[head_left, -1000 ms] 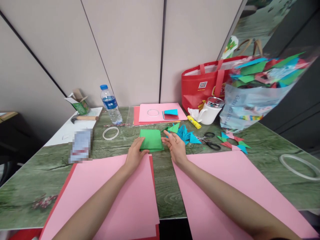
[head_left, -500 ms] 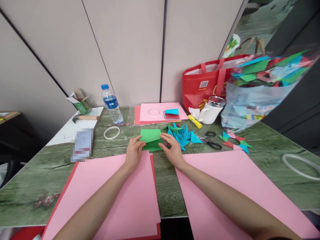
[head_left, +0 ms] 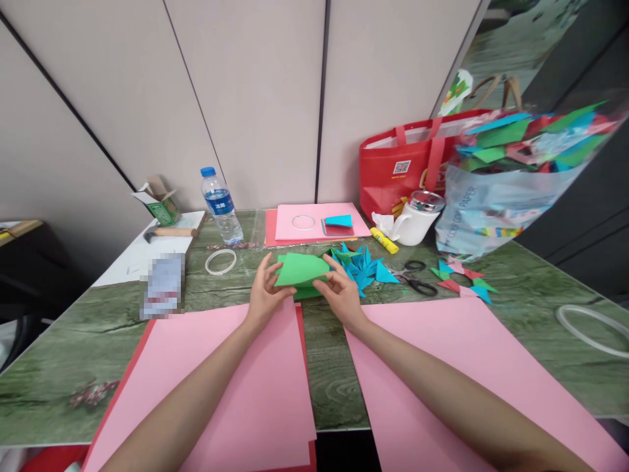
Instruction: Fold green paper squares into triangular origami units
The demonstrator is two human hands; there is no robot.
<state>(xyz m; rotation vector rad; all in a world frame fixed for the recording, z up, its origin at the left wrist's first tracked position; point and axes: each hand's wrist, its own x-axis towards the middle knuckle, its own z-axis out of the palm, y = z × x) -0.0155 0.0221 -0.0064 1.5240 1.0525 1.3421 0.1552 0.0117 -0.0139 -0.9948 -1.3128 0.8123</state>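
Two hands [head_left: 303,294] holding green paper [head_left: 301,270], blue folded pieces [head_left: 362,267] just beside

Bare strip between pink sheets [head_left: 422,347].

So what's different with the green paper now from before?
The top green sheet has lifted off the paper beneath and shifted right. The right hand, open before, has taken hold of it; the left hand stays by its left edge. The bottle, scissors and mug stayed put.
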